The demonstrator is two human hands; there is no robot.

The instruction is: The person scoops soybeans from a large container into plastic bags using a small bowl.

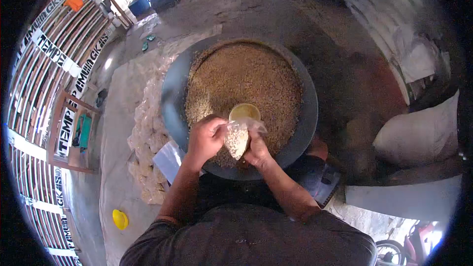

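Observation:
A clear plastic bag, partly filled with pale beans, is held between my two hands over the near side of a wide round tub. My left hand pinches the bag's upper left edge. Closed round its right side is my right hand. Light brown beans fill much of the tub. Just beyond the bag, a round yellowish cup rests on the beans; the bag's top hides its near part.
Left of the tub lies a heap of filled clear bags, beside flat plastic sheets or bags. A yellow object sits on the floor mat. Slatted racks line the left; a large white sack lies at right.

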